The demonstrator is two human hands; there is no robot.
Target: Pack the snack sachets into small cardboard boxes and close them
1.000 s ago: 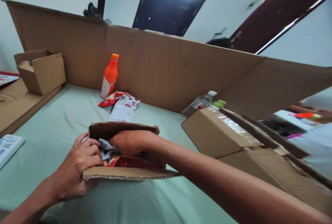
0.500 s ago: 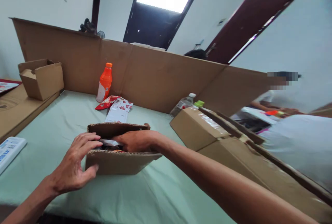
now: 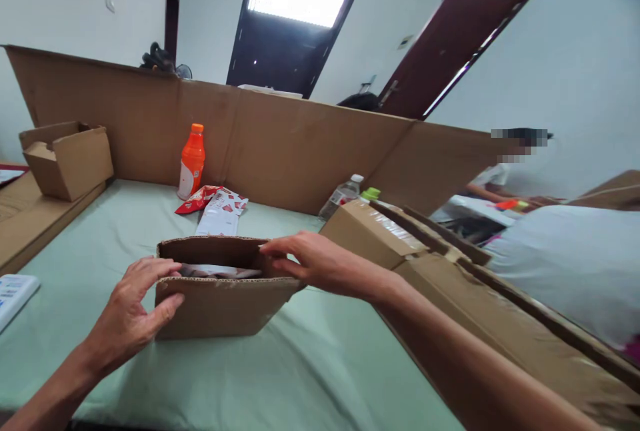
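A small open-topped cardboard box (image 3: 215, 311) stands on the green cloth in front of me. My left hand (image 3: 133, 304) holds its left end, with the fingers over the top edge and the thumb against the front wall. At the right end, my right hand (image 3: 307, 258) grips the top edge, its fingertips by the back corner. Inside the box lies a pale packet (image 3: 223, 272), mostly hidden by the front wall. Just behind the box, a white packet with red marks (image 3: 220, 212) and a red packet (image 3: 197, 201) lie beside an orange bottle (image 3: 192, 163).
A tall cardboard wall (image 3: 290, 144) borders the back. Another open box (image 3: 75, 164) sits at the left, above a white flat object (image 3: 15, 294). Larger cardboard boxes (image 3: 450, 311) flank the right, near a clear bottle (image 3: 343, 196) and a green cap (image 3: 371, 194). Another person is beyond.
My right hand has come out of the box and moved to its right edge. My left hand has closed onto the left end. The view has shifted slightly right.
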